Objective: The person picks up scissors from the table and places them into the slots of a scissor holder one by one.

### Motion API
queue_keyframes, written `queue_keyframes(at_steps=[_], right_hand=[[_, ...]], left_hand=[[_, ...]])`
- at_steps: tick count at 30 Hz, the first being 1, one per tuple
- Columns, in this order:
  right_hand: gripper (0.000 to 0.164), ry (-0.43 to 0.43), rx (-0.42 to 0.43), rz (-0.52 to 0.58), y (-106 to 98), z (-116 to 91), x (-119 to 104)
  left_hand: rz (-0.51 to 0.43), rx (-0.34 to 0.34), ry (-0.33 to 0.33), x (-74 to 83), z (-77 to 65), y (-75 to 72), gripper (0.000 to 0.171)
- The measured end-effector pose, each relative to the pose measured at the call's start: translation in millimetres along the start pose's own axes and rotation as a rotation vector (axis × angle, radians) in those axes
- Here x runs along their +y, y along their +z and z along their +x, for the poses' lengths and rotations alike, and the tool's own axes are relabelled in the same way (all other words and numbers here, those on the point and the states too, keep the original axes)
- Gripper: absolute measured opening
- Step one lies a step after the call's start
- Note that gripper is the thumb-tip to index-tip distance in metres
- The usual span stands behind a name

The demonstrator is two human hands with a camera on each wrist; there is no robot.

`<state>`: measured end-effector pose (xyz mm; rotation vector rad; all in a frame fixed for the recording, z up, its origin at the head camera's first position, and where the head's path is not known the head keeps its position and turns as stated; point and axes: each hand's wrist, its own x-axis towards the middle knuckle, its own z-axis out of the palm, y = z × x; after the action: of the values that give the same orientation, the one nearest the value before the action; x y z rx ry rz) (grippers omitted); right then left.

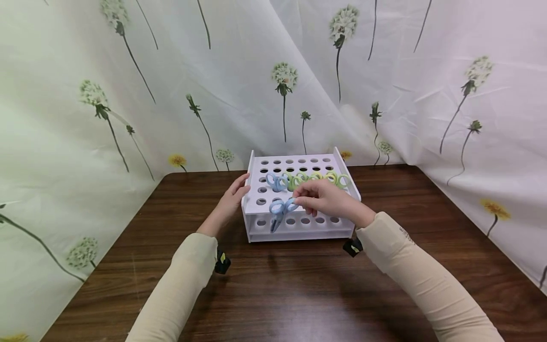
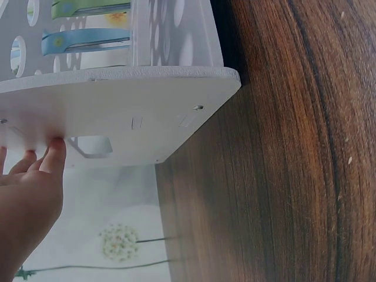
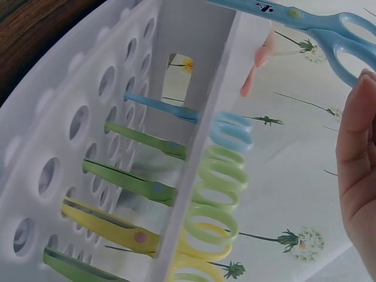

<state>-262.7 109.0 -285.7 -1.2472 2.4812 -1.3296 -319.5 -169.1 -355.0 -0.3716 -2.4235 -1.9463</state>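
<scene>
A white two-tier rack (image 1: 252, 212) with round holes stands on the table. My left hand (image 1: 231, 198) is at its left side; in the left wrist view the fingertips touch the outer face of the side panel (image 2: 117, 117). My right hand (image 1: 328, 199) pinches one handle loop of light blue scissors (image 3: 314, 22) above the rack's front edge, blades slanting down to the left in the head view. Across one row stand several scissors, handles up: blue scissors (image 3: 158, 107) at the left end, then green scissors (image 3: 132, 183) and yellow scissors (image 3: 114, 228), with green ones at the right end.
The dark wood table (image 1: 273, 294) extends in front of the rack and to both sides. A pale curtain (image 1: 239, 95) with a dandelion print hangs behind and around it. The left side panel has a cut-out slot (image 2: 97, 145).
</scene>
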Motion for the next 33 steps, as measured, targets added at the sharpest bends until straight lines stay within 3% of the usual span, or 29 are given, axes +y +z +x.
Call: queue_keyframes(at_steps=[8, 17, 33], right_hand=[[0.006, -0.051, 0.041, 0.04, -7, 3, -4], [0.008, -0.02, 0.054, 0.065, -21, 8, -12], [0.009, -0.066, 0.141, 0.048, -34, 13, -23]], left_hand=[[-0.008, 0.001, -0.011, 2.5, -2.3, 1.5, 0.048], [-0.027, -0.001, -0.02, 6.9, -5.6, 4.9, 0.048], [-0.02, 0.001, 0.002, 9.0, -14.0, 8.3, 0.048]])
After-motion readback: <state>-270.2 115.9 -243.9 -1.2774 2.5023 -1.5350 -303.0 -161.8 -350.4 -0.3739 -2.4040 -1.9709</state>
